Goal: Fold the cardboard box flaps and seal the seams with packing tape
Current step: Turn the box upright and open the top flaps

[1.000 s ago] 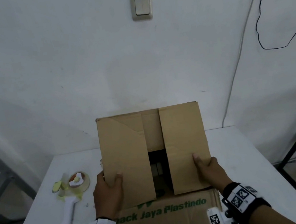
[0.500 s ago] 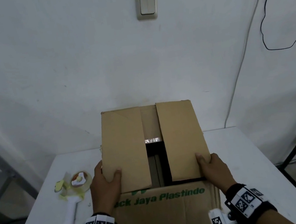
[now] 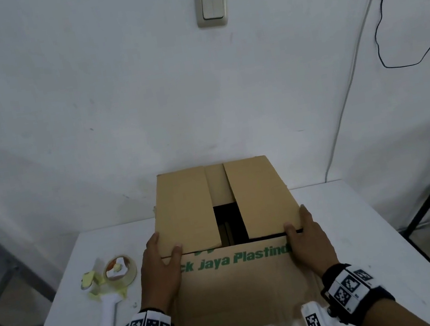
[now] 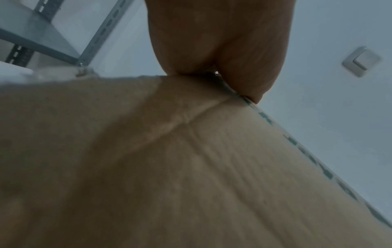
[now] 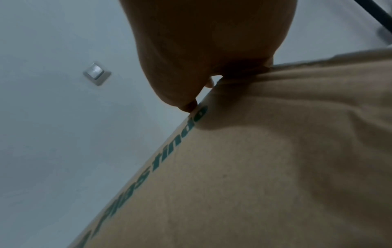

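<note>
Box (image 3: 238, 280) at worktop (image 3: 70, 307) centre. Left hand (image 3: 159, 270) grips the left flap (image 3: 184, 210), right hand (image 3: 309, 241) the right flap (image 3: 264, 197); gap between flaps. Tape gun (image 3: 109, 286) at box's 9 o'clock.

Both forearms reach forward side by side, each wrist wrapped in a black band with square markers. The left hand (image 3: 159, 267) cups the box's near left top corner, thumb over the flap edge. The right hand (image 3: 309, 241) mirrors it at the near right corner, thumb on top.
</note>
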